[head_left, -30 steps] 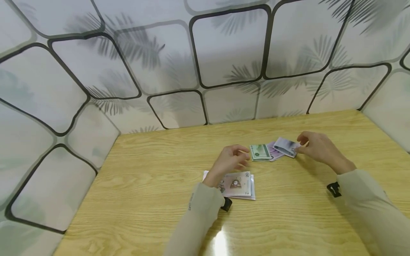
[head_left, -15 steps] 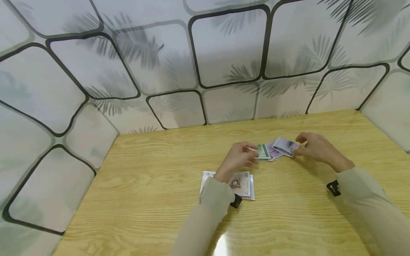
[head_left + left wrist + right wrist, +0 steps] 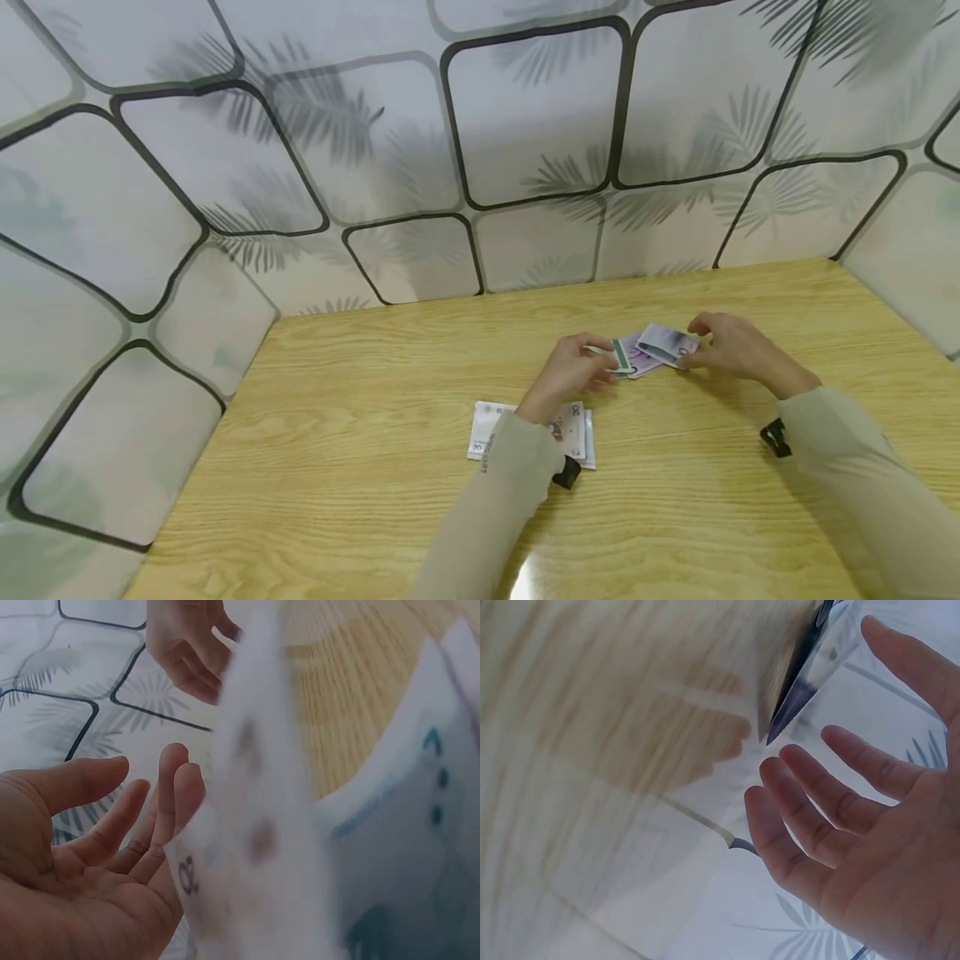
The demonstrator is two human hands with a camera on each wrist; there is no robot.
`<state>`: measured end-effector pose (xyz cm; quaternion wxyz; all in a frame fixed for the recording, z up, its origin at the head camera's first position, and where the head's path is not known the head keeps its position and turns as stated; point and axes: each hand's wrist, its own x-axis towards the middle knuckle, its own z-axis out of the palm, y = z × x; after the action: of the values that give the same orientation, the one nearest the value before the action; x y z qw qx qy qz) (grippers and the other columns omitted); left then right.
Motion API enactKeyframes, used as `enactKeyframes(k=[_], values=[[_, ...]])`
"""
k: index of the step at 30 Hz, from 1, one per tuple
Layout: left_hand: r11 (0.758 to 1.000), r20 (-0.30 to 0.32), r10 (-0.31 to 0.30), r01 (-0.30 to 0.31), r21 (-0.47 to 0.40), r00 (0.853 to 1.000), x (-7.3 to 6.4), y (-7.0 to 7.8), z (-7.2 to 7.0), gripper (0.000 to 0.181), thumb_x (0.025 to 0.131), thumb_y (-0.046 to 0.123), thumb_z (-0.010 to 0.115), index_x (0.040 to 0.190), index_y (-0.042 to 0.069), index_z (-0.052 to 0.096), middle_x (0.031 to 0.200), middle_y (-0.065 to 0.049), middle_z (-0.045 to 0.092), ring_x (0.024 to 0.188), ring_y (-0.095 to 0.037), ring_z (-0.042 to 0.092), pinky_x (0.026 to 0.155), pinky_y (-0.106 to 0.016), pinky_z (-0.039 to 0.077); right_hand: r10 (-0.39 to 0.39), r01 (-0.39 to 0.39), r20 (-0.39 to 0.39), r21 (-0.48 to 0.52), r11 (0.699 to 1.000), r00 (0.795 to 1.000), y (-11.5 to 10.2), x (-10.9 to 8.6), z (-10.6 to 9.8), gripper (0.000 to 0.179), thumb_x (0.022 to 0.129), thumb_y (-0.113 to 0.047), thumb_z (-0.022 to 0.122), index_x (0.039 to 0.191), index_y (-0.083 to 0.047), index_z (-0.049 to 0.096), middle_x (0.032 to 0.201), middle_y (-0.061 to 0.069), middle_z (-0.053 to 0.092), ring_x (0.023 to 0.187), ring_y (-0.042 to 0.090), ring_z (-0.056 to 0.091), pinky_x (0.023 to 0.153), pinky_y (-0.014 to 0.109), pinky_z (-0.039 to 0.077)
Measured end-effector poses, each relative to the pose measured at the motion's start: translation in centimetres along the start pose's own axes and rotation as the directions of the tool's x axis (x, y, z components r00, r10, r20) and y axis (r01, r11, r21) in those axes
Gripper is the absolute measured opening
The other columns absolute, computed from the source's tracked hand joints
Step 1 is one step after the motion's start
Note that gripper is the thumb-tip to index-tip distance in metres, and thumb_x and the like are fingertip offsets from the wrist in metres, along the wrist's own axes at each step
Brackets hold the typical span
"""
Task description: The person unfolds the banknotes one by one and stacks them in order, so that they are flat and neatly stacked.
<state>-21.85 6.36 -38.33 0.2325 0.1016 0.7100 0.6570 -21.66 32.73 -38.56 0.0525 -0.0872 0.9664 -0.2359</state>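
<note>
Three folded banknotes lie overlapping in a row in the head view: a green banknote (image 3: 622, 357), a purple banknote (image 3: 640, 358) and a lilac folded banknote (image 3: 666, 343). My left hand (image 3: 572, 373) is at the green one's left end and covers part of it; in the left wrist view its fingers are loosely bent, with nothing between them. At the lilac note's right end, my right hand (image 3: 731, 353) has its fingertips right by the edge. The right wrist view shows that hand with its fingers spread and relaxed, a purple note's edge just beyond them.
A pile of brownish and pale banknotes (image 3: 574, 425) lies partly under my left forearm; its raised edges fill much of the left wrist view. The wooden table (image 3: 360, 433) meets a patterned wall (image 3: 420, 258) at the back and sides.
My left hand has moved right, from beside the green banknote to over its left part. My right hand has shifted slightly left. The notes lie about where they were.
</note>
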Motion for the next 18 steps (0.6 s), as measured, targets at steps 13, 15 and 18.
enactKeyframes(k=[13, 15, 18], values=[[1.000, 0.002, 0.000, 0.000, -0.014, 1.000, 0.26, -0.23, 0.55, 0.024, 0.100, 0.000, 0.058, 0.123, -0.008, 0.063, 0.105, -0.024, 0.071, 0.089, -0.033, 0.072, 0.077, -0.035, 0.062, -0.038, 0.038, 0.004, -0.016, 0.999, 0.999, -0.19, 0.58, 0.33, 0.060, 0.084, -0.022, 0.083, 0.117, 0.021, 0.055, 0.116, 0.041, 0.058, 0.104, 0.053, 0.058, 0.087, 0.063, 0.049], [1.000, 0.003, -0.006, 0.006, -0.015, 1.000, 0.24, -0.21, 0.60, 0.023, 0.101, 0.001, 0.058, 0.123, -0.007, 0.063, 0.106, -0.024, 0.071, 0.095, -0.036, 0.071, 0.078, -0.035, 0.062, -0.041, 0.041, 0.006, -0.015, 0.999, 0.999, -0.15, 0.62, 0.36, 0.061, 0.084, -0.022, 0.084, 0.116, 0.021, 0.055, 0.113, 0.040, 0.059, 0.101, 0.051, 0.059, 0.085, 0.062, 0.050], [1.000, 0.005, -0.015, 0.015, -0.020, 1.000, 0.22, -0.16, 0.64, 0.023, 0.101, 0.001, 0.059, 0.123, -0.006, 0.063, 0.106, -0.022, 0.071, 0.098, -0.037, 0.071, 0.080, -0.036, 0.061, -0.039, 0.039, 0.008, -0.011, 0.999, 0.999, -0.14, 0.68, 0.37, 0.060, 0.084, -0.022, 0.083, 0.116, 0.020, 0.055, 0.112, 0.039, 0.060, 0.100, 0.051, 0.059, 0.084, 0.062, 0.050]])
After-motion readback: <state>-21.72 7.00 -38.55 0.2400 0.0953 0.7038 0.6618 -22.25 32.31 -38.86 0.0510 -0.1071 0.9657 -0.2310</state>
